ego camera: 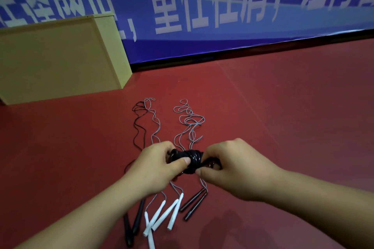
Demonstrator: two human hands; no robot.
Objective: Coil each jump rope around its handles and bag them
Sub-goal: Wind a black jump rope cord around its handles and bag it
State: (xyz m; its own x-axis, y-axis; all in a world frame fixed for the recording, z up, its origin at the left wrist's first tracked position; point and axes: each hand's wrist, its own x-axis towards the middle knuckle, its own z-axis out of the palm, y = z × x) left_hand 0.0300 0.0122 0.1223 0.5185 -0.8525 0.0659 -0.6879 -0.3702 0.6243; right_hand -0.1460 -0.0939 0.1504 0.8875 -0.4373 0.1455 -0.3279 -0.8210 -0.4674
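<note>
Right now, from my head camera, my left hand point(162, 160) pinches one end of the black jump rope bundle point(192, 158) with thumb over the glossy coils, and my right hand point(226, 164) curls round the other end, holding it above the red floor point(283, 107) and the uncoiled ropes point(182, 125) lying there. I judge the cord light, springy and slick, likely to unwind if I slacken, so the hold belongs across the wraps and the stiff handles beneath. No bag shows, while the white handles point(162, 215) wait near me.
</note>
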